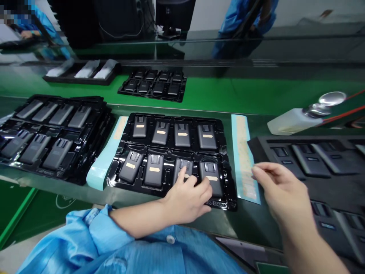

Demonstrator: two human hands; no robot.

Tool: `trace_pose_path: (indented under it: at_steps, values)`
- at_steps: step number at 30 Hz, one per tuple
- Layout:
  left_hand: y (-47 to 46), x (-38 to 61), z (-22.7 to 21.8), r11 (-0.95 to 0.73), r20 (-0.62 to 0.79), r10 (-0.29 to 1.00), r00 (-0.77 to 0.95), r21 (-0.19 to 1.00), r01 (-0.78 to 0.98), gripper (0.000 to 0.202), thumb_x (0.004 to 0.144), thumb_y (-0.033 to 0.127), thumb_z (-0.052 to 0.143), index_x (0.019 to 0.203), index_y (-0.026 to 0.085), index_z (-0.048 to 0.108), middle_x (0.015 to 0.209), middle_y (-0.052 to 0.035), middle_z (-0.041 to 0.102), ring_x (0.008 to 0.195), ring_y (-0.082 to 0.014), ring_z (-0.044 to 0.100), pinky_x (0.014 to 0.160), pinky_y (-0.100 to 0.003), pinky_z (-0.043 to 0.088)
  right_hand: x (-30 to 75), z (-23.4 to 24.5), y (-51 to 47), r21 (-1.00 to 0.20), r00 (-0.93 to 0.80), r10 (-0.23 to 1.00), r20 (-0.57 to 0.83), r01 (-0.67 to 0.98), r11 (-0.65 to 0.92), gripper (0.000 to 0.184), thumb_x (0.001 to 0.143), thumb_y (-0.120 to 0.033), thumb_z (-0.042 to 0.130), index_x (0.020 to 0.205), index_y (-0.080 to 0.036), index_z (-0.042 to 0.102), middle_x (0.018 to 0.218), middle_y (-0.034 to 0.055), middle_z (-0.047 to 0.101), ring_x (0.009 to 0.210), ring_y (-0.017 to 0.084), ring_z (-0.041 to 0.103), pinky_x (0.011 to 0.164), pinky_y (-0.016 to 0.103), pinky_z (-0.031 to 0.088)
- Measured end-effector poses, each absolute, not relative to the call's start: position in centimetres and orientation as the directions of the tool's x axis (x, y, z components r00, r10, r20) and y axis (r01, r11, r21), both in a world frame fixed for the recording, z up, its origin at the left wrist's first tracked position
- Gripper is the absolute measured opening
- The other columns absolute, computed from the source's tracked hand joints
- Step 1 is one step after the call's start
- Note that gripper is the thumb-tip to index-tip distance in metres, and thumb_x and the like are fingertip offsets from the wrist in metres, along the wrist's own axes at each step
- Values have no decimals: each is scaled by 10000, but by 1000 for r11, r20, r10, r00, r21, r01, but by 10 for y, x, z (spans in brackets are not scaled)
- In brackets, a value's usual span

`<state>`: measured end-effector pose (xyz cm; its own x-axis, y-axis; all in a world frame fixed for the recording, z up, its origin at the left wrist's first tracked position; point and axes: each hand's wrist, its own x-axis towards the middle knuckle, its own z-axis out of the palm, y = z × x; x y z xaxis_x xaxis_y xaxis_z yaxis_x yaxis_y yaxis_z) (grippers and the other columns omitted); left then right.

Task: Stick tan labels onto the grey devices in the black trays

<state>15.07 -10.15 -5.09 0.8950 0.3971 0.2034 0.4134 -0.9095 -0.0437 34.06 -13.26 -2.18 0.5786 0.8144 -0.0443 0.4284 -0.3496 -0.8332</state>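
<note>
A black plastic tray in front of me holds two rows of dark grey clip-backed devices, each visible one bearing a small tan label. My left hand rests over the front row with its fingers apart, the index fingertip on a device that it partly hides. To the right of the tray, my right hand has thumb and index finger pinched together beside a light-blue backing strip with tan labels. Whatever lies between those fingertips is too small to make out.
Another blue strip lies left of the tray. Stacked trays stand farther left; a filled tray and white-wrapped items sit behind. On the right are a pump bottle and dark foam tray. People in blue sleeves appear beyond.
</note>
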Motion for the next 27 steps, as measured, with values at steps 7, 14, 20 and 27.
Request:
trace_pose_path:
  at_steps: [7,14,20,27]
  values:
    - [-96,161,-46,-910,192,402,896,-31,415,610,787,547,427,1226,125,381,1141,-72,491,834,-188,450,950,-495,262,316,-71,-161,-596,438,761,479,799,-84,134,783,-312,448,773,-208,532,737,51,563,662,192,532,702,353,403]
    - [-92,170,-43,-898,163,421,892,-68,435,705,711,645,444,1180,120,423,999,-74,528,871,-207,460,958,-503,248,321,-78,-158,-268,120,740,661,960,84,235,815,-97,357,904,-180,558,851,73,589,748,197,555,768,391,397]
    - [-89,172,-43,-918,200,377,904,-47,393,652,749,626,401,1125,97,461,978,-75,547,908,-209,460,941,-470,290,320,-80,-160,-282,107,750,653,953,110,277,795,-97,347,927,-215,560,893,62,598,775,199,561,790,401,390]
    - [-89,161,-54,-901,315,428,847,74,427,585,840,560,236,1142,109,456,985,-98,552,926,-196,471,946,-448,270,319,-76,-157,-287,99,706,701,946,153,232,800,-76,366,926,-180,531,867,78,594,727,204,544,743,390,400]
